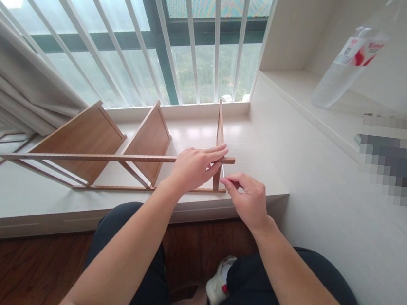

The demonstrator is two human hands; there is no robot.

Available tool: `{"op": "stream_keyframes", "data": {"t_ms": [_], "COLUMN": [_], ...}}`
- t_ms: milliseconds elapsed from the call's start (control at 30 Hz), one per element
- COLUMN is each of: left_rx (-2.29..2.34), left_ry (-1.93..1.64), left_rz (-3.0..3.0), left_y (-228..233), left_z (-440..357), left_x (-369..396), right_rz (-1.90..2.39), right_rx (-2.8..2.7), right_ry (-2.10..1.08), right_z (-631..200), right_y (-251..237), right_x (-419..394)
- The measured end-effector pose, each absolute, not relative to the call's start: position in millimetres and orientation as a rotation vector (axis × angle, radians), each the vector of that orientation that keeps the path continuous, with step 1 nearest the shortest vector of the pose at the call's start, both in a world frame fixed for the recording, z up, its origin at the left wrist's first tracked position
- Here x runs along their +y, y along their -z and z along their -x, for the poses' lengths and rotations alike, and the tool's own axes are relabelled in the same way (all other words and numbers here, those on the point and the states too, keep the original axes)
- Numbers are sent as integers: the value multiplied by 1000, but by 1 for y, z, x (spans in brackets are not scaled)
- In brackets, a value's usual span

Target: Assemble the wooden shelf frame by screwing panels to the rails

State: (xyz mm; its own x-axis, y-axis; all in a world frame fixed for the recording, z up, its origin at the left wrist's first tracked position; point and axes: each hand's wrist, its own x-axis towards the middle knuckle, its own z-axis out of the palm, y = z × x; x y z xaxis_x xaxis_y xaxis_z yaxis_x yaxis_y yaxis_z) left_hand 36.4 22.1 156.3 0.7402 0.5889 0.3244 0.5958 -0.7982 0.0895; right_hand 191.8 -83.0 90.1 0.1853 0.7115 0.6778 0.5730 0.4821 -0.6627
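Observation:
A wooden shelf rack (91,139) lies on its side on the pale window ledge (18,195), its two brown panels tilted up and its thin rails running left to right. My left hand (192,168) rests on the top rail near its right end, fingers laid flat over the joint with the upright end frame (220,135). My right hand (248,196) sits just right of that joint, thumb and forefinger pinched together on something small and thin that I cannot make out.
Behind the ledge is a barred window (187,38) with a curtain (13,77) at the left. A plastic bottle (346,61) stands on a higher shelf at the right. Dark wooden floor, my knees and a white shoe (219,286) are below.

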Motion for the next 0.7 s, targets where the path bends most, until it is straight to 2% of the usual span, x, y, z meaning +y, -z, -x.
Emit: {"op": "stream_keyframes", "data": {"t_ms": [700], "left_rx": [-1011], "left_ry": [539], "left_rz": [2908], "left_y": [-157], "left_z": [-37], "left_x": [21], "right_rz": [1163], "right_rx": [-1614], "right_ry": [1], "right_z": [-193], "right_y": [-101], "right_x": [-83]}}
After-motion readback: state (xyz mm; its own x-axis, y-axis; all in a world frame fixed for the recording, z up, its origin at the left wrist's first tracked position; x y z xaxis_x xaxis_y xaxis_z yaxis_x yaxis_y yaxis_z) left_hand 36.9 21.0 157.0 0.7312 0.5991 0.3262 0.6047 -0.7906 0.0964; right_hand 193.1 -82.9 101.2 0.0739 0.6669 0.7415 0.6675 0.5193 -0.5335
